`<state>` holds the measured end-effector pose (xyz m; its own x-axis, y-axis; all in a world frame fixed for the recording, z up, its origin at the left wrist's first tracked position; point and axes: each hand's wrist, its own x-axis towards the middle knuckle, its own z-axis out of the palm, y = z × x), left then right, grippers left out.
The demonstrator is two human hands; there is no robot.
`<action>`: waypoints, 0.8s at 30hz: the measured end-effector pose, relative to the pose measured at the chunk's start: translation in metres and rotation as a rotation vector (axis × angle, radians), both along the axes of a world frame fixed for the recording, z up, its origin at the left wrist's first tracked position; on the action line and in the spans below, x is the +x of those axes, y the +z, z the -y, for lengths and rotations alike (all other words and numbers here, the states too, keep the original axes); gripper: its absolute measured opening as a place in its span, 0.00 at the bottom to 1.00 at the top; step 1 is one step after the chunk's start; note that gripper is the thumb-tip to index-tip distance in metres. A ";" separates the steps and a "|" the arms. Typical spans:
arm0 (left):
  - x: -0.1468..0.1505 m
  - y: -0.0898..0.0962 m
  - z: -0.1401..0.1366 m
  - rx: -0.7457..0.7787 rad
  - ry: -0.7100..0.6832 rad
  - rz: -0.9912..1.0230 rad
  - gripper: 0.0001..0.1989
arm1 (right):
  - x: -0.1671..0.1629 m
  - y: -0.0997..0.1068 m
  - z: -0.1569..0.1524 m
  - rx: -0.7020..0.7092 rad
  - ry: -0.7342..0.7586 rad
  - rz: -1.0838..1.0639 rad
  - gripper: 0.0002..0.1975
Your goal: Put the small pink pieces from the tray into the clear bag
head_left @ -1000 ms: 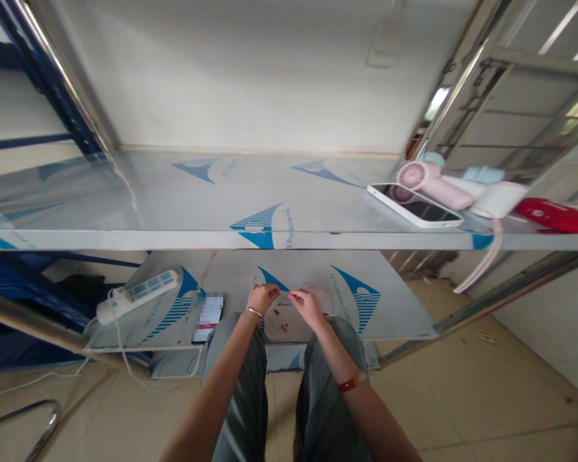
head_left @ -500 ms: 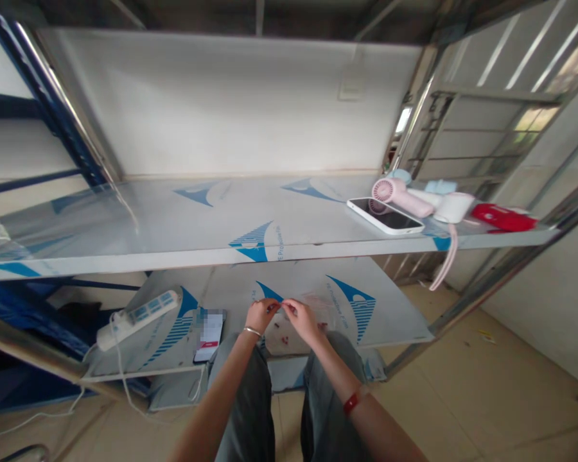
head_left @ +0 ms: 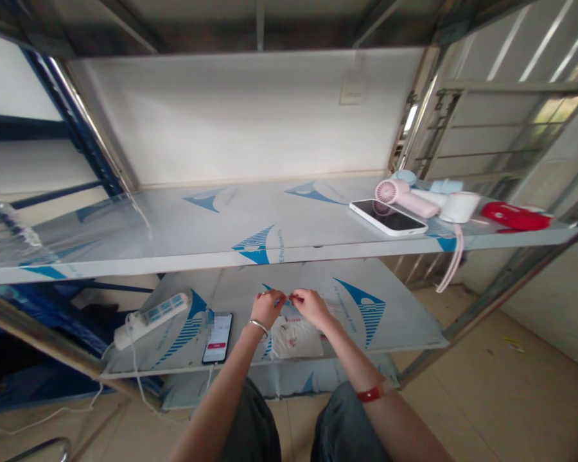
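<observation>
My left hand [head_left: 268, 306] and my right hand [head_left: 310, 304] face each other just above the lower shelf, their fingertips pinched close together. Whatever they hold is too small to make out. Beneath them lies a clear plastic bag [head_left: 296, 344] with small dark red bits on or in it. A lit smartphone [head_left: 218, 339] rests on the shelf to the left of my left hand. My left wrist wears a bangle, and a red band circles my right forearm.
A white power strip [head_left: 151, 319] with a cable lies at the lower shelf's left. On the upper shelf [head_left: 192, 240] are a white-edged phone [head_left: 389, 218], a pink handheld fan [head_left: 407, 197], a white object [head_left: 460, 206] with a strap and a red pouch [head_left: 515, 216]. Metal posts flank the shelves.
My hands have shifted slightly up and right in the picture, still pinched. My knees have moved down and apart from the shelf, so more of the plastic bag shows. The view has shifted.
</observation>
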<state>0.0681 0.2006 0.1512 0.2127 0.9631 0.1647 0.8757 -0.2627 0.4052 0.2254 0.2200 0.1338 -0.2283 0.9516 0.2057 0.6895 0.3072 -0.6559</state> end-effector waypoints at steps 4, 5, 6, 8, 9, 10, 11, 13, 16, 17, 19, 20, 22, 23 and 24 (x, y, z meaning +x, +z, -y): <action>-0.002 -0.006 -0.001 -0.007 -0.035 -0.065 0.10 | 0.013 -0.016 -0.004 -0.001 0.074 -0.165 0.05; -0.001 -0.007 -0.003 0.010 -0.040 -0.074 0.10 | 0.015 -0.017 -0.005 0.004 0.085 -0.184 0.05; 0.000 -0.008 -0.004 0.023 -0.046 -0.079 0.10 | 0.018 -0.017 -0.006 0.010 0.092 -0.197 0.04; 0.004 -0.009 -0.004 0.031 -0.056 -0.079 0.09 | 0.021 -0.017 -0.005 0.016 0.091 -0.209 0.04; 0.007 -0.010 -0.004 0.026 -0.061 -0.071 0.08 | 0.022 -0.016 -0.004 0.013 0.080 -0.206 0.05; 0.009 -0.010 -0.003 0.019 -0.065 -0.055 0.07 | 0.024 -0.016 -0.003 0.004 0.068 -0.194 0.05; 0.011 -0.010 -0.002 0.011 -0.066 -0.034 0.06 | 0.025 -0.015 -0.002 -0.010 0.057 -0.176 0.06; 0.013 -0.011 0.000 0.001 -0.060 0.010 0.05 | 0.027 -0.014 0.000 -0.033 0.048 -0.138 0.08; 0.011 -0.011 0.002 -0.006 -0.041 0.068 0.02 | 0.031 -0.012 0.002 -0.035 0.068 -0.110 0.08; 0.009 -0.011 0.002 -0.010 -0.035 0.095 0.02 | 0.032 -0.010 0.003 -0.033 0.076 -0.110 0.07; 0.006 -0.009 0.002 -0.013 -0.025 0.171 0.03 | 0.033 -0.007 0.002 -0.034 0.092 -0.120 0.06; 0.005 -0.008 0.001 -0.007 -0.026 0.218 0.03 | 0.034 -0.006 0.002 -0.037 0.099 -0.136 0.06; 0.003 -0.003 0.000 0.024 -0.041 0.323 0.02 | 0.032 -0.003 0.000 -0.045 0.094 -0.203 0.04; 0.003 0.001 0.000 0.046 -0.051 0.378 0.02 | 0.031 -0.002 -0.001 -0.049 0.086 -0.253 0.03; 0.003 0.004 0.001 0.070 -0.056 0.434 0.03 | 0.030 0.000 -0.001 -0.049 0.076 -0.309 0.03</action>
